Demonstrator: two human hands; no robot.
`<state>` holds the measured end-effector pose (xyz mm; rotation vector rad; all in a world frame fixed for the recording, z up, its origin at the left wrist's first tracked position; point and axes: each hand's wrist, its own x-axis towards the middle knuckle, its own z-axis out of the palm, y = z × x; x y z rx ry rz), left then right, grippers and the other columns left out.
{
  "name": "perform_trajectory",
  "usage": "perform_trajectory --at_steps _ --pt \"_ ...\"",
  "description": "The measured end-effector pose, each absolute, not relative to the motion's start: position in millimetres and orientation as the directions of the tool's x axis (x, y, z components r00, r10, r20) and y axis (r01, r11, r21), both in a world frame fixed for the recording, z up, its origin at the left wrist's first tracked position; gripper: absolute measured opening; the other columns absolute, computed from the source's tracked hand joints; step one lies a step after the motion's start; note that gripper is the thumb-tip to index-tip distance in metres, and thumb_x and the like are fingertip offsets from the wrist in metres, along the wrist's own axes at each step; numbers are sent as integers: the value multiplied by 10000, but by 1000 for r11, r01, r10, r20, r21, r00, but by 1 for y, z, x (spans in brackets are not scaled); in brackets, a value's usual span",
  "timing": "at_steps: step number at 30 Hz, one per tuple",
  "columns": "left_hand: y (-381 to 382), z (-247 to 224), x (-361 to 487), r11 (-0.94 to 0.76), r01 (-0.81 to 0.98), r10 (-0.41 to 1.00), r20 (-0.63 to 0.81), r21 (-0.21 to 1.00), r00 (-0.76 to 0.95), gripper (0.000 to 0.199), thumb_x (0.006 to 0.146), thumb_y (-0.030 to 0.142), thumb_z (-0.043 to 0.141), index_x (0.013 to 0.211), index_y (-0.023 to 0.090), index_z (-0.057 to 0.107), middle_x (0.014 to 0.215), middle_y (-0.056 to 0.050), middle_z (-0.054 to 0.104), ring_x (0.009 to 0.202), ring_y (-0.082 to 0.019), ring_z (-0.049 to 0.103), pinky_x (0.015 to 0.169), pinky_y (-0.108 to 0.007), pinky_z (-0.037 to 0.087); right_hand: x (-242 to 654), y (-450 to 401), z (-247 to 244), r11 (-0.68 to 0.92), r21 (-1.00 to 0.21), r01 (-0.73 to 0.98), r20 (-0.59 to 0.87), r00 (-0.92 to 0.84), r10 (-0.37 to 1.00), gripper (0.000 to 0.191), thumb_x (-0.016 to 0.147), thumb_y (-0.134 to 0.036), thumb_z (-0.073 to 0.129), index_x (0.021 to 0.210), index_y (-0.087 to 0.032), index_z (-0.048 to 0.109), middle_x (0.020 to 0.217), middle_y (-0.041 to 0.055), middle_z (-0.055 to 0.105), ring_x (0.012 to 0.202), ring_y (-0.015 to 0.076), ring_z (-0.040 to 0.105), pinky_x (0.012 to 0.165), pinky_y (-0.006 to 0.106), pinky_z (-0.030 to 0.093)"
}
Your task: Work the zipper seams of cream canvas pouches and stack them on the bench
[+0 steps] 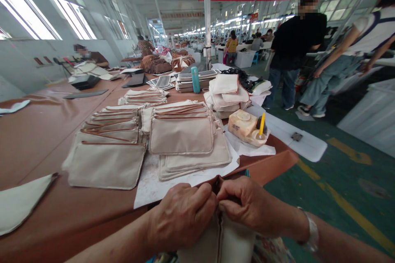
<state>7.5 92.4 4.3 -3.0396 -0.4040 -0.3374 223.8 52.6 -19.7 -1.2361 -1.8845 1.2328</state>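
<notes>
My left hand [188,209] and my right hand [247,203] meet at the bottom middle of the head view, both closed with the fingertips pinching. Between them is the brown-edged opening of a cream fabric pouch [236,234], which hangs below my hands near the table edge. Its dark brown seam runs down the middle. What lies inside the pouch is hidden. Just beyond my hands, finished-looking beige pouches with brown top edges lie in overlapping rows: a left row [106,166] and a middle row [182,133]. White paper [148,191] is under the middle ones.
A stained plastic container [242,125] with a yellow-handled tool [262,124] stands at the table's right corner. Behind it are stacked cream pieces [226,94] and a teal bottle [195,79]. A cream piece [21,203] lies at left. Two people [296,45] stand at right.
</notes>
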Motion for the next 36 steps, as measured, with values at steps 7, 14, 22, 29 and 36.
perform_trajectory --at_steps 7,14,22,29,36 --pt "103 26 5 -719 296 468 124 628 875 330 1032 370 317 1006 155 566 915 -62 571 820 -179 541 734 -269 423 222 49 -16 265 -907 327 113 -417 902 98 828 -107 579 747 -153 608 714 -4 631 634 116 548 574 211 383" --pt "117 25 10 -349 430 433 -263 833 862 474 978 538 449 691 160 456 674 47 322 626 -100 318 544 -221 257 225 52 -8 330 -877 350 152 -450 880 135 827 -85 581 716 -161 569 644 -44 546 562 79 461 516 191 309" --pt "108 26 20 -307 294 439 -140 905 888 407 972 464 460 691 179 386 662 45 303 614 -106 282 551 -245 250 238 60 -8 288 -932 220 136 -524 841 201 912 -284 629 766 -158 572 723 -15 553 658 115 475 614 228 354" --pt "112 14 17 80 161 431 -180 984 884 427 932 502 570 703 175 418 637 51 322 561 -87 261 488 -235 203 252 68 -7 -9 -1000 8 -12 -627 779 489 991 -570 419 820 -141 579 699 -32 390 611 107 311 537 230 261" --pt "133 19 6 -89 223 336 -181 971 924 503 911 606 545 698 162 443 661 40 325 609 -101 279 528 -248 210 241 65 2 106 -994 20 73 -601 796 394 927 -483 594 741 -136 587 707 -1 496 648 120 419 569 233 310"
